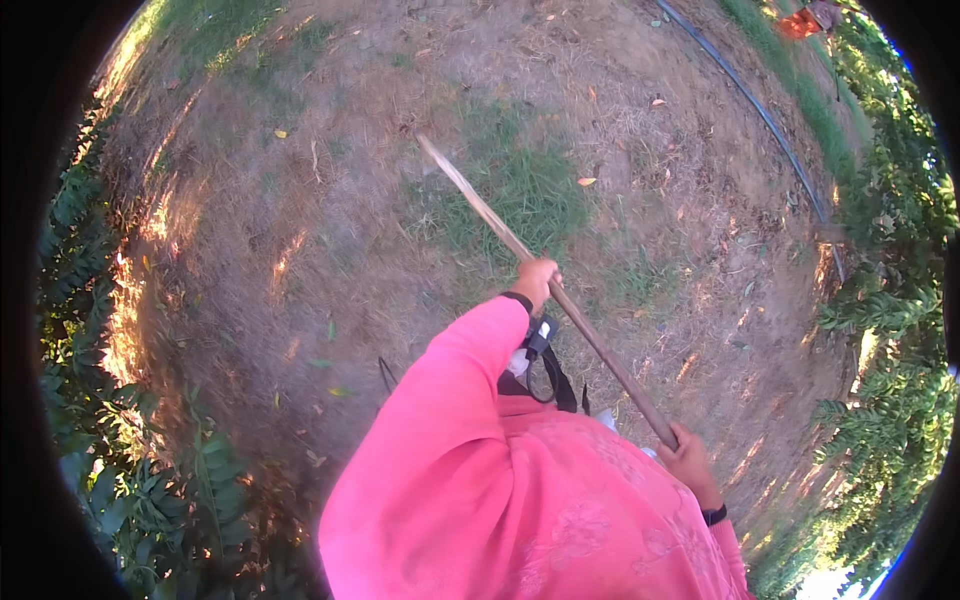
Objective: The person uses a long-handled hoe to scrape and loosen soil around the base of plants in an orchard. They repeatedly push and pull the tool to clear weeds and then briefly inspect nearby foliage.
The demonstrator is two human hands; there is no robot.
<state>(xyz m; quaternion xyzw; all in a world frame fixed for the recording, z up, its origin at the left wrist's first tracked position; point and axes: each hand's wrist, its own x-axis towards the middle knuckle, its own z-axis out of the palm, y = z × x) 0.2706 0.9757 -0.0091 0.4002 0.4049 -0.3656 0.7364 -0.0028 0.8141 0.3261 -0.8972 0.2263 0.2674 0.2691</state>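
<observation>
A long wooden handle point(480, 202) runs slantwise across the view, from the ground at upper left down to my right side. My left hand point(536, 279) is wrapped around it near its middle. Lower down, my right hand point(688, 459) grips the near end beside my body. The far end meets dry ground by a patch of green grass point(529, 187); blur there keeps me from telling what tool head, if any, it carries. Both wrists wear dark bands, and my sleeves are pink.
A dark hose or pipe point(757, 109) curves along the ground at right. Leafy plants point(889, 300) line the right side, and more foliage point(150, 480) stands at left. Something orange point(801, 24) shows at the far upper right. A dark device with a cable point(541, 337) hangs at my waist.
</observation>
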